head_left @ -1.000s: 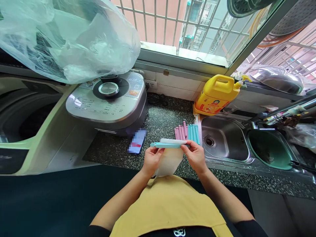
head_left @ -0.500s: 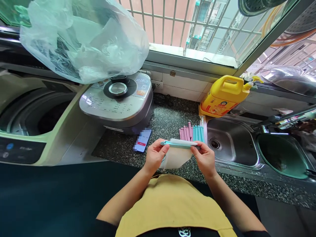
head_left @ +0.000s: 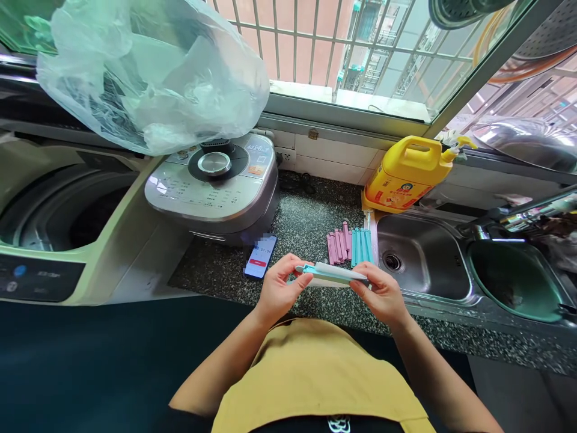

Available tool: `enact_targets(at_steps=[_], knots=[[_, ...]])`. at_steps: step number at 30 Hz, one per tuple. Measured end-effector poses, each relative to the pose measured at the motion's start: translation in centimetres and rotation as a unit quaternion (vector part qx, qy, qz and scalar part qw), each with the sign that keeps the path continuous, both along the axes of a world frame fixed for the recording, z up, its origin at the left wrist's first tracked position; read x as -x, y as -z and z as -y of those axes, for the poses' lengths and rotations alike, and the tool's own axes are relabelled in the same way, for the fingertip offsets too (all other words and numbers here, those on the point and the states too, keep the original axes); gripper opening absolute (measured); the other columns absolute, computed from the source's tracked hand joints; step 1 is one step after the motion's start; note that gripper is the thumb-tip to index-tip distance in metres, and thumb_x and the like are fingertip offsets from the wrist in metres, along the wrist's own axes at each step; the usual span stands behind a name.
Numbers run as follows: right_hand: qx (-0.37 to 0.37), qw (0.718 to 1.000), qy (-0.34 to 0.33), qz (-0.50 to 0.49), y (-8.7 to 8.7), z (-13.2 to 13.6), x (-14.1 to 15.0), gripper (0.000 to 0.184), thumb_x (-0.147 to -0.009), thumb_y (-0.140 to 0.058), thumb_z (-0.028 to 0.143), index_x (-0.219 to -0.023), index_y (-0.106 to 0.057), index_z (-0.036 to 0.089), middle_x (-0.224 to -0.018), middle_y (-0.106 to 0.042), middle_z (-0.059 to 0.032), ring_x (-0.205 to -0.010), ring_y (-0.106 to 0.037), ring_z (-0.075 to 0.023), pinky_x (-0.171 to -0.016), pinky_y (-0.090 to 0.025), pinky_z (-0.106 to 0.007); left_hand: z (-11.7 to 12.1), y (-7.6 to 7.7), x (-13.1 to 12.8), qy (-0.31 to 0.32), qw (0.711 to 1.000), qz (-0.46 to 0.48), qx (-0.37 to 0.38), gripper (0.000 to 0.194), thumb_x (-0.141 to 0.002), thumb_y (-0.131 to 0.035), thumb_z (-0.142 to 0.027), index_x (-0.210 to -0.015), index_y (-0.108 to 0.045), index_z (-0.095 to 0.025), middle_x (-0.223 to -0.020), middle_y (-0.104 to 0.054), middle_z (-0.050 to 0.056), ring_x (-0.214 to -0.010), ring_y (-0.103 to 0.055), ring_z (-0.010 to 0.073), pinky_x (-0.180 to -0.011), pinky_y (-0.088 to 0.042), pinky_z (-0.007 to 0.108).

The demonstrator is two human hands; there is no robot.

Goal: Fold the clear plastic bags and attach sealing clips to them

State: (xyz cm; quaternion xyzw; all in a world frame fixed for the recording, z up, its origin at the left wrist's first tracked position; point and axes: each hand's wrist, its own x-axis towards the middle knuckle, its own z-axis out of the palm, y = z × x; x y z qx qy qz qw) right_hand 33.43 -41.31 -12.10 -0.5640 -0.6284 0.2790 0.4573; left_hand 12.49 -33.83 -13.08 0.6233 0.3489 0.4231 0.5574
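My left hand [head_left: 281, 284] pinches the left end of a light-blue bag sealing clip [head_left: 328, 276] between thumb and fingers. At the clip's right end, my right hand [head_left: 382, 294] is closed on it, thumb below and fingers above. A whitish, translucent plastic bag [head_left: 334, 269] runs through the clip, its edge showing above and a narrow strip below. Whether the clip is fully snapped together is unclear. Just beyond my hands, several pink sealing clips [head_left: 339, 243] and several teal sealing clips [head_left: 361, 246] lie side by side on the speckled counter [head_left: 300, 216].
Left of my hands lies a phone [head_left: 261, 257] with a timer. Behind it stands a rice cooker [head_left: 211, 186] under a large plastic bag [head_left: 157, 78]. A yellow jug [head_left: 406, 174] stands by the sink [head_left: 426, 258], which holds a green basin [head_left: 514, 285]. A washing machine [head_left: 130, 240] is at left.
Both hands have moved slightly downward, and the clip now slants down to the right. The hanging part of the bag, broad before, shows only as a thin strip.
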Motion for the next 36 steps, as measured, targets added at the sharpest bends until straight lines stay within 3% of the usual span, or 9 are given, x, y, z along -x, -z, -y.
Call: enact_targets(at_steps=[11, 13, 16, 19, 22, 26, 33, 36], knots=[[0.004, 1.000, -0.002, -0.002, -0.2, 0.6, 0.5, 0.010, -0.083, -0.057, 0.022, -0.074, -0.062, 0.019, -0.071, -0.058, -0.0030, -0.066, -0.053, -0.0148, -0.057, -0.040, -0.027, 0.4, 0.0, 0.3, -0.015, 1.000, 0.007, -0.013, 0.019, -0.078, -0.064, -0.034, -0.079, -0.072, -0.017, -0.069, -0.054, 0.003, -0.067, -0.051, 0.0134, -0.064, -0.042, 0.025], [-0.003, 1.000, 0.003, -0.008, -0.2, 0.5, 0.6, 0.009, -0.083, -0.057, 0.023, -0.076, -0.061, 0.019, -0.071, -0.057, -0.0027, -0.065, -0.053, -0.0147, -0.057, -0.040, -0.027, 0.0, 0.1, 0.3, 0.006, 0.999, 0.028, -0.021, 0.024, -0.076, -0.066, -0.039, -0.083, -0.071, -0.017, -0.077, -0.056, 0.004, -0.074, -0.053, 0.0148, -0.070, -0.044, 0.026], [-0.016, 1.000, 0.008, -0.004, -0.6, 0.1, 0.7, 0.010, -0.084, -0.056, 0.024, -0.076, -0.060, 0.019, -0.070, -0.056, -0.0024, -0.065, -0.052, -0.0144, -0.058, -0.041, -0.027, -0.6, 0.2, 0.0, 0.089, 0.996, 0.020, -0.018, 0.034, -0.071, -0.068, -0.045, -0.090, -0.069, -0.017, -0.093, -0.059, 0.008, -0.087, -0.055, 0.0186, -0.079, -0.044, 0.028], [-0.015, 0.999, -0.029, 0.035, -1.9, -0.7, 0.6, 0.009, -0.083, -0.057, 0.026, -0.080, -0.060, 0.018, -0.074, -0.057, -0.0030, -0.068, -0.053, -0.0147, -0.061, -0.042, -0.027, -0.7, 0.2, -0.8, 0.144, 0.989, -0.017, 0.023, 0.034, -0.077, -0.060, -0.047, -0.076, -0.067, -0.014, -0.076, -0.059, 0.005, -0.072, -0.054, 0.0154, -0.069, -0.044, 0.027], [-0.008, 0.993, -0.067, 0.093, -3.4, -1.6, 0.4, 0.014, -0.080, -0.061, 0.028, -0.089, -0.061, 0.018, -0.082, -0.061, -0.0050, -0.073, -0.055, -0.0158, -0.065, -0.044, -0.029, -0.7, 0.0, -1.6, 0.142, 0.988, -0.018, 0.054, 0.040, -0.078, -0.057, -0.050, -0.063, -0.062, -0.012, -0.058, -0.052, 0.000, -0.058, -0.046, 0.0114, -0.060, -0.041, 0.025], [-0.031, 0.989, -0.056, 0.130, -4.8, -2.6, 0.0, 0.016, -0.085, -0.055, 0.027, -0.072, -0.060, 0.018, -0.068, -0.058, -0.0029, -0.064, -0.052, -0.0141, -0.059, -0.042, -0.028, -0.5, 0.1, -2.0, 0.187, 0.975, -0.036, 0.113, 0.047, -0.069, -0.061, -0.058, -0.057, -0.059, -0.012, -0.054, -0.051, 0.000, -0.052, -0.043, 0.0098, -0.050, -0.036, 0.023], [0.017, 0.980, -0.085, 0.180, -4.1, -3.2, -0.1, 0.015, -0.081, -0.058, 0.031, -0.074, -0.060, 0.017, -0.068, -0.060, -0.0033, -0.062, -0.051, -0.0133, -0.056, -0.040, -0.025, 0.2, 1.6, -1.9, 0.174, 0.970, -0.032, 0.169, 0.056, -0.064, -0.060, -0.067, -0.055, -0.056, -0.012, -0.054, -0.053, 0.000, -0.050, -0.042, 0.0094, -0.047, -0.033, 0.022], [-0.002, 0.983, -0.076, 0.165, -4.2, -3.6, -0.1, 0.015, -0.081, -0.057, 0.028, -0.071, -0.059, 0.017, -0.066, -0.059, -0.0026, -0.060, -0.050, -0.0128, -0.056, -0.039, -0.026, 0.0, 2.3, -1.5, 0.197, 0.962, -0.048, 0.185, 0.055, -0.063, -0.060, -0.067, -0.059, -0.057, -0.012, -0.056, -0.054, 0.001, -0.052, -0.044, 0.0102, -0.049, -0.034, 0.022]])
